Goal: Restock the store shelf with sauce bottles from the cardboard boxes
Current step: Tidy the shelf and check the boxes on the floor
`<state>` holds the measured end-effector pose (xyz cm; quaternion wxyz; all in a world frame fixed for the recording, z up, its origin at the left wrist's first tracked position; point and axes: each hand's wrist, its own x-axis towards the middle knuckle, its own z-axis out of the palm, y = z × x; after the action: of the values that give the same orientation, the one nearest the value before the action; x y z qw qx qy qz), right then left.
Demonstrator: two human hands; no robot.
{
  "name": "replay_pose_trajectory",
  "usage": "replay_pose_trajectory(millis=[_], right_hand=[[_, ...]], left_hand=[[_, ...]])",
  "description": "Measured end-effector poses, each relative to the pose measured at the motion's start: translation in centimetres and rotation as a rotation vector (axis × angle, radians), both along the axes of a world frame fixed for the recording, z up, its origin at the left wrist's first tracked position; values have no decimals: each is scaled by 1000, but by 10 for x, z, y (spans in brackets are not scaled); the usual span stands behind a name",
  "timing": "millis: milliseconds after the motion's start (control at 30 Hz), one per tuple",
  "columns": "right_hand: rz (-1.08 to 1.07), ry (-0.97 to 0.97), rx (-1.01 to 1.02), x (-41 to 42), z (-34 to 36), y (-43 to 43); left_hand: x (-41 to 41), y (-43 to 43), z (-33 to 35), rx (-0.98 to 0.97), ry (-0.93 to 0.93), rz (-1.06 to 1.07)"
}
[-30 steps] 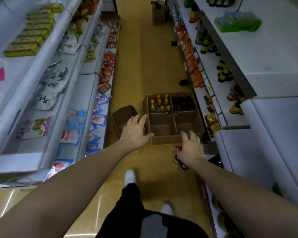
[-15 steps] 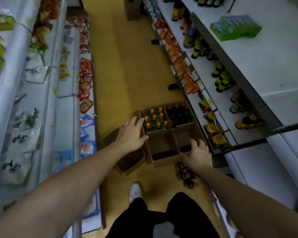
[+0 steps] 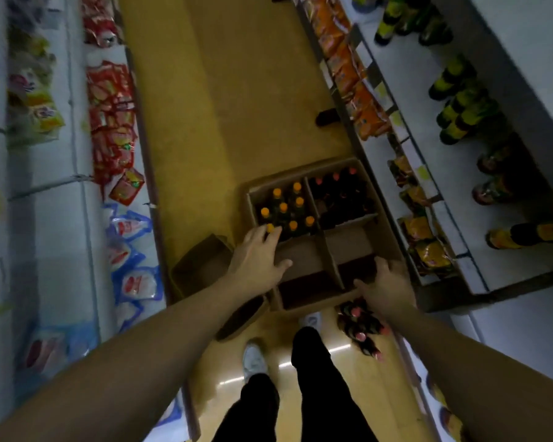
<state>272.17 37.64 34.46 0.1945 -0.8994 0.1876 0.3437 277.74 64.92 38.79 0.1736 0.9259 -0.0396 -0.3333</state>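
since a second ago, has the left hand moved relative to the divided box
Yes. The left hand has moved forward along the divided cardboard box, from its near left corner up to the orange-capped bottles in the far left compartment.

Head-worn view — steeply down, aisle-length.

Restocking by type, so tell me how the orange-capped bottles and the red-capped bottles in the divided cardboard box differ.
Caps: the orange-capped bottles have orange tops, the red-capped bottles red ones.
Place: the orange-capped bottles fill the far-left compartment of the cardboard box, the red-capped bottles the far-right.
Reach: the left hand spreads open beside the orange-capped bottles; no hand is near the red-capped bottles.
Both sets stand upright and look dark-bodied.
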Motion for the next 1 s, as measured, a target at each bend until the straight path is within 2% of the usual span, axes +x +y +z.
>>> replay_pose_trajectory(millis=[133,367,467,567,700,833,1000], right_hand=[[-31,-26,-18,68,-86,-21],[-51,-135,27,166,-234,-91],[-55,-196,-5,199,-293,-112],[-104,-222,1,222,-339,-120],[-131,-237,32,236,-384,-125],[-266,-309,-67,242,-403,-124],[-470,-463,-109,235,-418,-104]], left_hand=[[65,-41,-95,6,44,-41],[184,-121,-273,-7,-82,-159],[214,-153,-335,-45,-145,-169],[227,-181,-388,-70,-93,-149],[239,-212,-439,-139,46,77],[252,-238,-459,-371,113,393],[257,-260,-479,-446,88,504]])
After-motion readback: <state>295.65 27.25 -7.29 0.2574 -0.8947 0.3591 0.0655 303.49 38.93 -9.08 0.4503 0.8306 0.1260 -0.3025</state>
